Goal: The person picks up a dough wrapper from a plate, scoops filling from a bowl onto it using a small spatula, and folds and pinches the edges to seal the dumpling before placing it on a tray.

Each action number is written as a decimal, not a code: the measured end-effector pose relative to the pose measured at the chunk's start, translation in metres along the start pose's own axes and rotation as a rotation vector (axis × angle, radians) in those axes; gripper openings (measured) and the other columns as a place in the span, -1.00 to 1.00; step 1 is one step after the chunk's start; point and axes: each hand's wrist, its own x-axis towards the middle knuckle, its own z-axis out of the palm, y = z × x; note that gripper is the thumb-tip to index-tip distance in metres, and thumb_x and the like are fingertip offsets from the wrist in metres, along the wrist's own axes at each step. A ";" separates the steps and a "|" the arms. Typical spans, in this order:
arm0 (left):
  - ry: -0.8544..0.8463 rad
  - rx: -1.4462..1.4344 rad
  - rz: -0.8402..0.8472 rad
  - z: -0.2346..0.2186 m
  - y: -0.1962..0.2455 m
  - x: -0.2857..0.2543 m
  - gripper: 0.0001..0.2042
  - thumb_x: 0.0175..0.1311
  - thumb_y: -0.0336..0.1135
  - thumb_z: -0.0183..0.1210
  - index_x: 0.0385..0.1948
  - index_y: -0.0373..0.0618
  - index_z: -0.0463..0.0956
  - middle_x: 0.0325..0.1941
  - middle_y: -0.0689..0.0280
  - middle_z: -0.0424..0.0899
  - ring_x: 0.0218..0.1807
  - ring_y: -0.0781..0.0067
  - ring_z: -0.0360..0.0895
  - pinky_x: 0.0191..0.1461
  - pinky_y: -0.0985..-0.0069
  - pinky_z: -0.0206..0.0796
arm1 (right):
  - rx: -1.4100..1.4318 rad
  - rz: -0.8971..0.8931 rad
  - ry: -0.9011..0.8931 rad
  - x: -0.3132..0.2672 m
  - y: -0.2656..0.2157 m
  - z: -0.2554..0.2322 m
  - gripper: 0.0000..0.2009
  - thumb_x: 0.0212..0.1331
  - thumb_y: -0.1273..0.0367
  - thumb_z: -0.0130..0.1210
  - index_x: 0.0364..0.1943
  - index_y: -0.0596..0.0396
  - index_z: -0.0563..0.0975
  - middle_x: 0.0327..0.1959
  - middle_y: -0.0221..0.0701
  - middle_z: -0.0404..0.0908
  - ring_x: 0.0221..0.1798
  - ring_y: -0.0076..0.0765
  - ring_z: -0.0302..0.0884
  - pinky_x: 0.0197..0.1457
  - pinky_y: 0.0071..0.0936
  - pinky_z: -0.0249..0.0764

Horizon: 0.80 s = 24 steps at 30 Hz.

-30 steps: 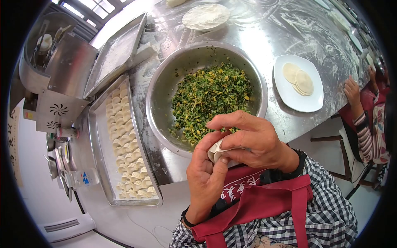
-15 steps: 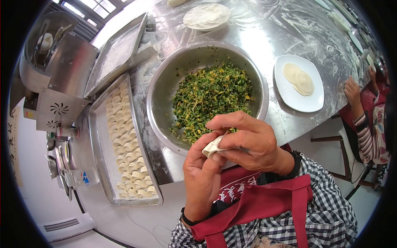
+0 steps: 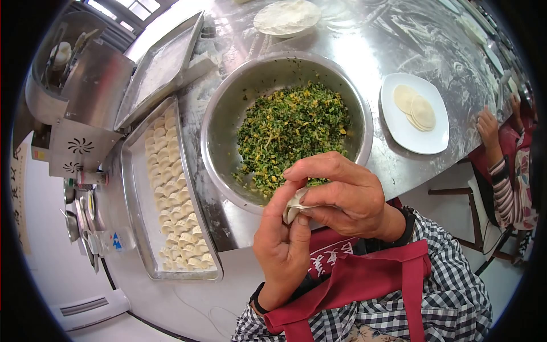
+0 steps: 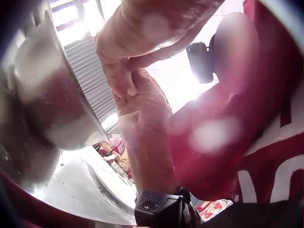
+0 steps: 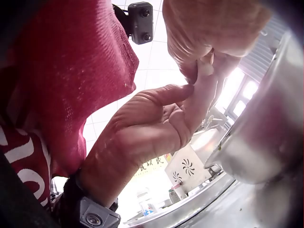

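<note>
Over the near edge of the steel bowl, both hands hold one pale dough dumpling [image 3: 293,206], mostly covered by fingers. My left hand [image 3: 280,244] supports it from the left, thumb against its near side and forefinger along its far side. From the right, my right hand [image 3: 348,198] pinches its edge between thumb and fingers. In the right wrist view a bit of white dough [image 5: 205,69] shows between the two hands. Chopped green and yellow filling [image 3: 293,131] lies in the bowl [image 3: 219,119] just beyond them.
Left of the bowl, a metal tray [image 3: 137,194] carries rows of folded dumplings [image 3: 174,194]. Another floured tray [image 3: 162,71] sits behind it. A white plate [image 3: 401,137] with several round wrappers [image 3: 421,112] lies right, a flour-covered plate [image 3: 288,17] at the back. Another person's hand [image 3: 488,128] rests at the table's right edge.
The dumpling has turned a little between the fingers, and the left thumb and fingers have shifted along it. The right hand keeps nearly the same pose. The head view has moved slightly.
</note>
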 end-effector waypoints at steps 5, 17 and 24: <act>-0.021 0.091 -0.035 0.000 0.002 -0.001 -0.62 0.19 -0.57 0.00 0.07 -0.42 0.24 0.10 0.02 0.39 0.07 0.39 0.40 0.09 0.59 0.26 | 0.002 -0.027 -0.018 -0.001 0.003 -0.003 -0.80 -0.22 0.52 0.26 -0.45 0.19 0.48 -0.14 -0.08 0.49 -0.19 -0.17 0.52 -0.19 -0.40 0.46; -0.055 -0.076 -0.119 0.000 0.006 0.000 -0.59 0.18 -0.64 -0.05 0.11 -0.40 0.19 0.12 0.06 0.35 0.10 0.38 0.37 0.13 0.53 0.27 | 0.027 -0.002 -0.038 -0.002 0.002 -0.003 -0.80 -0.21 0.52 0.26 -0.43 0.19 0.51 -0.14 -0.10 0.49 -0.20 -0.20 0.51 -0.21 -0.45 0.48; 0.020 -0.373 -0.213 -0.006 -0.005 0.000 -0.59 0.17 -0.57 0.03 0.08 -0.41 0.22 0.05 0.07 0.42 0.03 0.43 0.43 0.07 0.60 0.30 | 0.085 0.065 -0.001 0.000 -0.001 0.004 -0.84 -0.16 0.48 0.24 -0.46 0.18 0.51 -0.19 -0.14 0.51 -0.21 -0.19 0.51 -0.21 -0.41 0.46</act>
